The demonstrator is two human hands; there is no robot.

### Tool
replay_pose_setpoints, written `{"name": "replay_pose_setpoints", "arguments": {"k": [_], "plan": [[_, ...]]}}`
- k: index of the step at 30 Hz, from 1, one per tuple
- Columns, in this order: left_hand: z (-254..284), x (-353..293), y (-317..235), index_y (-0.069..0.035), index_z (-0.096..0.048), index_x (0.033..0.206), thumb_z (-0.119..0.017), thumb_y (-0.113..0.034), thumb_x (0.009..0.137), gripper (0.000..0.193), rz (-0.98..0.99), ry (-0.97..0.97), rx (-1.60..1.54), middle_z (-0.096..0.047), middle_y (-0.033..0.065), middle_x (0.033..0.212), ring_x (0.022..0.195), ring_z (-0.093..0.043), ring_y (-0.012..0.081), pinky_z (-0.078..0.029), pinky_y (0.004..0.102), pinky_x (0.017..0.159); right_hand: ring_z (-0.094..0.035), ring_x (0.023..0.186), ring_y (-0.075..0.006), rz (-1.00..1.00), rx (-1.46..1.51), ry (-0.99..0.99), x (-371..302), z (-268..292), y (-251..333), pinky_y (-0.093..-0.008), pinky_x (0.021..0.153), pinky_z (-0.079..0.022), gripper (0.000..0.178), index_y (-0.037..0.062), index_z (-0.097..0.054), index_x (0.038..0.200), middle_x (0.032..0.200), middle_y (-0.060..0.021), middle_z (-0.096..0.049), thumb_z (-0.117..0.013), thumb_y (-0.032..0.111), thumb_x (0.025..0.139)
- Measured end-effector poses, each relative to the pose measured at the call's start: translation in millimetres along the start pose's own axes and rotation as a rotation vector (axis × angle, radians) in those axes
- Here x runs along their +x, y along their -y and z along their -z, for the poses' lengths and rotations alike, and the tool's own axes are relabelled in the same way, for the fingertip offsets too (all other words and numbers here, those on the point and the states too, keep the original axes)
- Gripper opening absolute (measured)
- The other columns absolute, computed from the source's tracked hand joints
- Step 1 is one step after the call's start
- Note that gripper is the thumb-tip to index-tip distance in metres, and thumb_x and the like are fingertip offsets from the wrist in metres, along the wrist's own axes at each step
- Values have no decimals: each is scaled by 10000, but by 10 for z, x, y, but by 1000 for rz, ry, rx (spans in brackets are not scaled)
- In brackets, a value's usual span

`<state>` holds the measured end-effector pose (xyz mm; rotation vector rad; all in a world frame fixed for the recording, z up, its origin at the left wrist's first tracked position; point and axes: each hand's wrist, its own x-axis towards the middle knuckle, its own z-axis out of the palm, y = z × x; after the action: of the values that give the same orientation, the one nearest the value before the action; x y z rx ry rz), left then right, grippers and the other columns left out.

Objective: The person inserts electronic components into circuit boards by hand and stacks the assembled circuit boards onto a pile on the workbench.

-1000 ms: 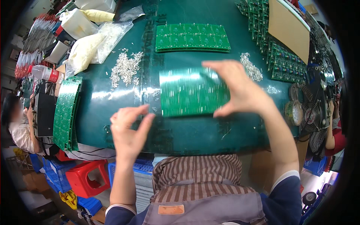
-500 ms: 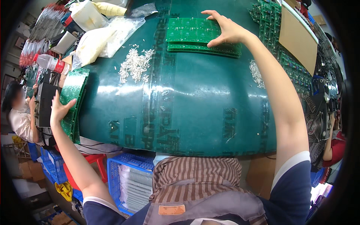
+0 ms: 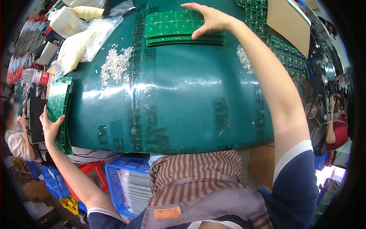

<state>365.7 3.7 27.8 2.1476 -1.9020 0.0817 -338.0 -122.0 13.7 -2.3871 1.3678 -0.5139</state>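
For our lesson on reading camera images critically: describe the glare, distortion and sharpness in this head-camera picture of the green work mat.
Head view: overhead light makes white glare streaks across the glossy green mat; fisheye bends the mat's near edge into a curve, with black corners around the picture; the right hand on the far stack of circuit boards and the left hand at the side stack of circuit boards are fairly sharp, details softer near the rim.

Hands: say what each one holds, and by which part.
Right hand rests flat on the right end of the green board stack. Left hand grips the near end of the side pile of boards.
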Motion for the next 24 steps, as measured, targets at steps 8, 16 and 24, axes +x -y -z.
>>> {"name": "replay_pose_setpoints", "arguments": {"k": [8,16,24], "plan": [[359,-249,-472,-180,-332,1551,-901,-293,653,1070,-59,-184,202,-437,199,1390,1278,-485,368,-410,463,1059,-641,1087,-306,43,-121,-223,-783,162,379,-407,930,-521,454,89,-653,1144,1108,-128,-694,-809,353,809],[295,-846,-2452,-50,-428,1470,-904,-216,462,1127,-529,40,-229,-498,189,1314,1286,-446,369,-316,501,1118,-601,869,-277,-380,-60,-304,-2068,-249,737,-378,799,-482,192,30,-622,929,915,-89,-630,-751,140,839],[-299,-1330,-3778,0,-397,1459,-944,-288,479,1159,-861,461,-412,-448,209,1342,1271,-430,402,-309,507,1107,-610,883,-289,-350,-49,-452,-2077,-445,780,-374,822,-470,89,31,-637,906,877,-96,-631,-706,57,857]]}}
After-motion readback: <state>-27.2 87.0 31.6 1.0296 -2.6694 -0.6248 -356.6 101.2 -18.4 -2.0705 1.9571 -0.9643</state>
